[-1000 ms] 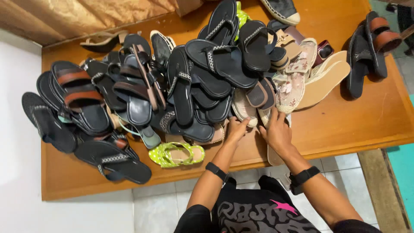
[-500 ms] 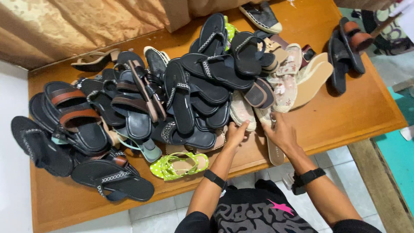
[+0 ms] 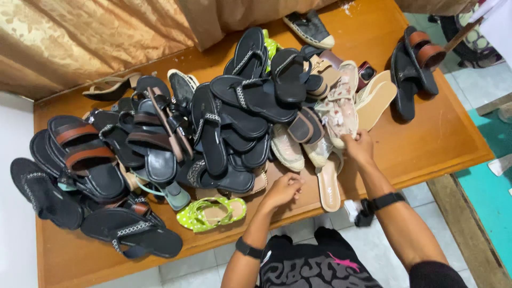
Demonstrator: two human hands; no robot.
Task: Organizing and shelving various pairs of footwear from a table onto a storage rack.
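A big heap of sandals (image 3: 229, 112), mostly black, covers a wooden table (image 3: 437, 138). My right hand (image 3: 358, 146) touches the lower edge of a pale floral sandal (image 3: 341, 114) at the heap's right side, fingers curled on it. My left hand (image 3: 282, 189) hovers half closed over the table near the front edge, just below a clear-strapped beige sandal (image 3: 286, 149); it holds nothing that I can see. A beige flat sandal (image 3: 328, 184) lies between my two hands. Both wrists wear black bands.
A lime green sandal (image 3: 210, 213) lies near the front edge, left of my left hand. Brown-strapped sandals (image 3: 80, 149) sit at the left, another dark pair (image 3: 413, 64) at the far right. A gold curtain (image 3: 106, 37) hangs behind. Tiled floor lies below the table.
My right hand has moved up and right from the beige flat sandal to the floral sandal. My left hand has dropped back toward the table's front edge. The view has shifted slightly.
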